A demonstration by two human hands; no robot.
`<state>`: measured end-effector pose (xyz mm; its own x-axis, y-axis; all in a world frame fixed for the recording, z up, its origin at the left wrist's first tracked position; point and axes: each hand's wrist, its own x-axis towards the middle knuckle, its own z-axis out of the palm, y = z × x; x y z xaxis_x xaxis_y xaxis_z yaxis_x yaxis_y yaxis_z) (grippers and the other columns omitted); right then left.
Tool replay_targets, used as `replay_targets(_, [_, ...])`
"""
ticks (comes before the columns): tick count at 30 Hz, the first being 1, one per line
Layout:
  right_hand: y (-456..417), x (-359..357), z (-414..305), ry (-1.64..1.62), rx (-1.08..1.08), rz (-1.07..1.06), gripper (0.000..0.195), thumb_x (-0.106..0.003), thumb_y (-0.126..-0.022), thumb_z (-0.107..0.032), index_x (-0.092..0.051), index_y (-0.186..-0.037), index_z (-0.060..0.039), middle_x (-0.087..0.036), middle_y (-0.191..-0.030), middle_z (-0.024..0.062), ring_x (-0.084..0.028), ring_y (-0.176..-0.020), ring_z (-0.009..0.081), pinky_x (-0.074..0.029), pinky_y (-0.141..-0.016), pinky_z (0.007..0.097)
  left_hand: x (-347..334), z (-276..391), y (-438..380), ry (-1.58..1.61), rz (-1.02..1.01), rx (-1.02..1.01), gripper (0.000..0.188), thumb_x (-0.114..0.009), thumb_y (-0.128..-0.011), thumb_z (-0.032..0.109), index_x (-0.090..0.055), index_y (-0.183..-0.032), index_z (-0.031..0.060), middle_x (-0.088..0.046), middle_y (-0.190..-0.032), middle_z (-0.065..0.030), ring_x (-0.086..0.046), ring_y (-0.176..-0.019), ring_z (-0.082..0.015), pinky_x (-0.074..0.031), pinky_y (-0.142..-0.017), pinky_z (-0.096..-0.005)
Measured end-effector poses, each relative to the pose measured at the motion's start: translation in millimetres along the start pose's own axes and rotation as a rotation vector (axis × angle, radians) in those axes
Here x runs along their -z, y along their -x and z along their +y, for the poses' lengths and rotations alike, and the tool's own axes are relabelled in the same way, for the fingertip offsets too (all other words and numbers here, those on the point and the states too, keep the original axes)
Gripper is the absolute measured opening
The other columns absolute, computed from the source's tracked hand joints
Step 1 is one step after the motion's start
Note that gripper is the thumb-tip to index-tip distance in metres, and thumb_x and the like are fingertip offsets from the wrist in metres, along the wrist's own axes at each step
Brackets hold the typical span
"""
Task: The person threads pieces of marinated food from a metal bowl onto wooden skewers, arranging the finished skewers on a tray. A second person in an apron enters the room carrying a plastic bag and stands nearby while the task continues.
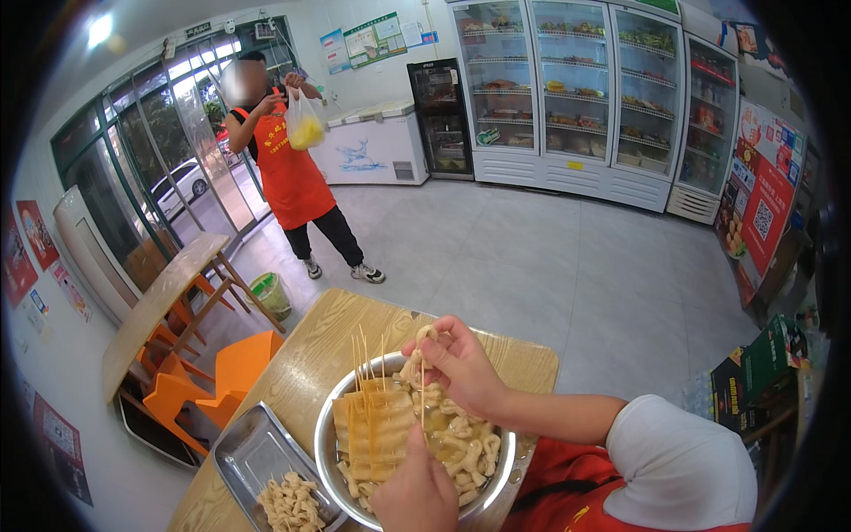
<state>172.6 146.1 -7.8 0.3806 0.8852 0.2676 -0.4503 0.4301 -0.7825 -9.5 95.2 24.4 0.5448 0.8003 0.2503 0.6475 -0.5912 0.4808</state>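
Note:
My left hand (417, 491) grips the lower part of a thin wooden skewer (423, 399) above a round metal basin (324, 435). At the skewer's upper end, my right hand (465, 366) pinches a pale knotted strip, apparently a tofu knot (425, 334). Another knot sits just below it on the stick, partly behind my fingers. Many loose knots (469, 459) lie in liquid in the basin. Flat, tan tofu-skin sheets (372, 432) on several upright skewers rest at the basin's left side.
A metal tray (243, 439) beside the basin holds threaded knots (290, 502). Both vessels stand on a wooden table (346, 326). Across the floor, a person in a red apron (286, 173) holds up a plastic bag (306, 123). Orange chairs (246, 366) stand left; glass-door fridges (572, 100) line the back.

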Motion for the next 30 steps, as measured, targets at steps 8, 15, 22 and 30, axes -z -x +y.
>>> replay_targets(8, [1.4,2.4,3.7,0.145,0.114,-0.104,0.013,-0.055,-0.097,-0.011,-0.043,-0.099,-0.0095,-0.065,-0.099,0.0115,-0.059,-0.082,0.0101,-0.050,-0.069,0.0242,0.1,1.1,1.1,-0.036,-0.016,-0.003,0.040,-0.055,-0.085,0.013,-0.057,-0.124,0.0047,-0.062,-0.068,-0.0221,-0.060,-0.059,-0.0408,-0.047,-0.056,-0.0501])
replay_targets(15, [0.3,0.3,6.8,0.097,0.061,-0.123,0.013,-0.054,-0.097,-0.010,-0.042,-0.100,-0.0103,-0.066,-0.098,0.0131,-0.061,-0.078,0.0119,-0.052,-0.066,0.0257,-15.4,-16.5,-3.7,0.038,0.185,-0.172,0.035,-0.055,-0.082,0.005,-0.061,-0.114,-0.0041,-0.064,-0.069,-0.0148,-0.066,-0.062,-0.0276,-0.052,-0.063,-0.0362])
replay_targets(22, [3.3,-1.6,1.4,0.111,-0.020,-0.106,0.014,-0.053,-0.097,-0.011,-0.040,-0.101,-0.0099,-0.066,-0.100,0.0162,-0.062,-0.075,0.0128,-0.052,-0.066,0.0266,-8.1,-1.2,-1.8,0.052,0.043,0.005,0.032,-0.053,-0.087,0.013,-0.060,-0.117,0.0030,-0.061,-0.069,-0.0248,-0.060,-0.061,-0.0434,-0.046,-0.057,-0.0512])
replay_targets(30, [5.7,-4.1,-0.1,0.151,-0.018,-0.180,0.017,-0.053,-0.098,-0.017,-0.039,-0.103,-0.0083,-0.065,-0.105,0.0152,-0.061,-0.082,0.0130,-0.051,-0.071,0.0264,-9.9,-1.7,-4.9,0.067,0.034,0.031,0.034,-0.052,-0.088,0.012,-0.058,-0.120,0.0024,-0.061,-0.075,-0.0274,-0.059,-0.065,-0.0453,-0.046,-0.058,-0.0507])
